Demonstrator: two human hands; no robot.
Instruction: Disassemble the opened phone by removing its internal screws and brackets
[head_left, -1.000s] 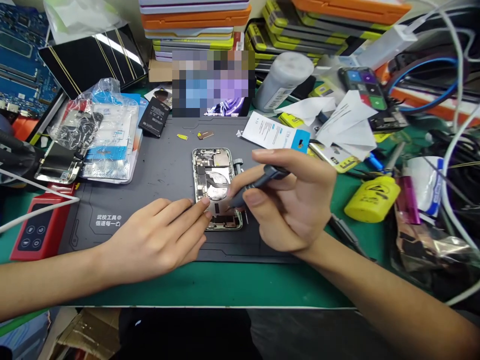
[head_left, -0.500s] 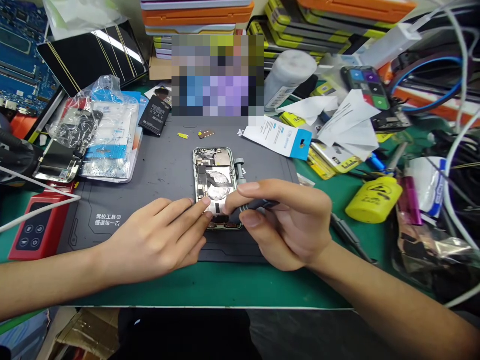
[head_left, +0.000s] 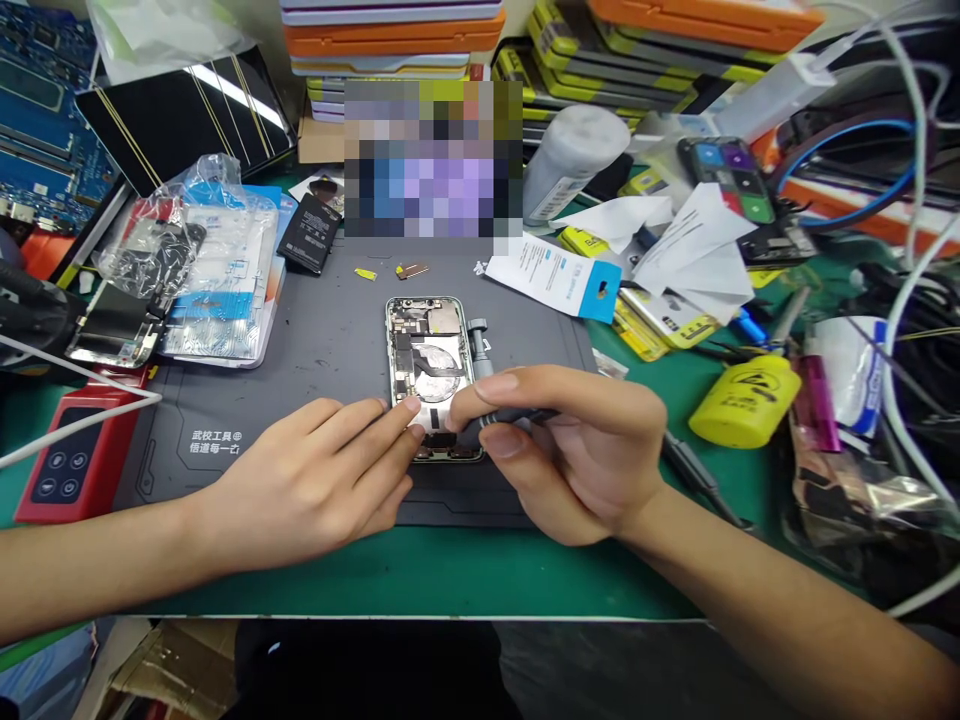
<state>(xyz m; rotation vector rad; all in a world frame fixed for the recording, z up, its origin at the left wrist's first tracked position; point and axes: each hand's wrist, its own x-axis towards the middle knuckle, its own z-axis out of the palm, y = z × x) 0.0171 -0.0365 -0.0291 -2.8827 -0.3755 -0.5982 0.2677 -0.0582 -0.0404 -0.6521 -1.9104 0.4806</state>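
Observation:
An opened phone (head_left: 437, 375) lies on the grey mat, its circuit board, shielding and a round silvery patch exposed. My left hand (head_left: 322, 475) rests flat at the phone's lower left, fingers stretched out and fingertips touching its edge and inner face. Above the phone's lower right corner, my right hand (head_left: 574, 450) is closed in a pinch around a slim dark tool (head_left: 517, 414) with a ridged grip. The tool's tip and kind are hidden by my fingers. Just right of the phone lies a grey screwdriver-like tool (head_left: 479, 340), partly covered by my right hand.
A black battery (head_left: 309, 234) and small yellow-marked pieces (head_left: 411, 270) lie behind the phone. To the left are plastic-wrapped parts (head_left: 217, 270) and a red device (head_left: 79, 445). A blue-white package (head_left: 555, 275), yellow bottle (head_left: 745, 400) and white cables (head_left: 904, 400) crowd the right side.
Both hands and the phone stay almost where they were. The whole view has shifted very slightly.

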